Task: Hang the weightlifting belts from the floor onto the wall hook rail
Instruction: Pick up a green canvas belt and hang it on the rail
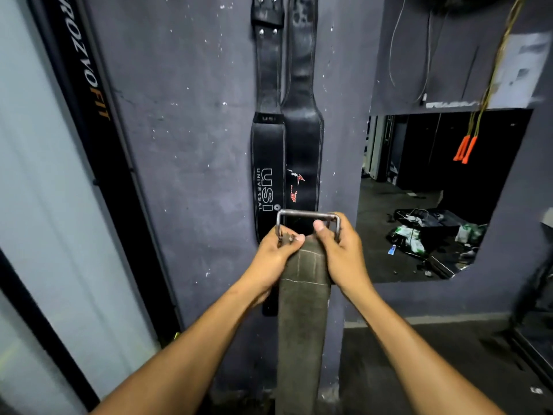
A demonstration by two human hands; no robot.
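Note:
I hold a worn olive-grey weightlifting belt point(302, 319) upright in front of the dark wall. Its metal buckle point(308, 215) stands at the top end. My left hand point(276, 254) pinches the belt's top left edge just under the buckle. My right hand point(341, 247) grips the top right edge, thumb on the front. The belt's long strap hangs down between my forearms and leaves the frame at the bottom. Two black leather belts hang on the wall behind: one marked USI Universal point(267, 163) and one with red marks point(303, 145). The hook rail is out of view above.
A black frame with orange lettering point(89, 94) slants along the wall at left. At right a wall opening point(434, 190) shows a dark room with clutter on its floor. Jump ropes with orange handles point(465, 148) hang at the upper right.

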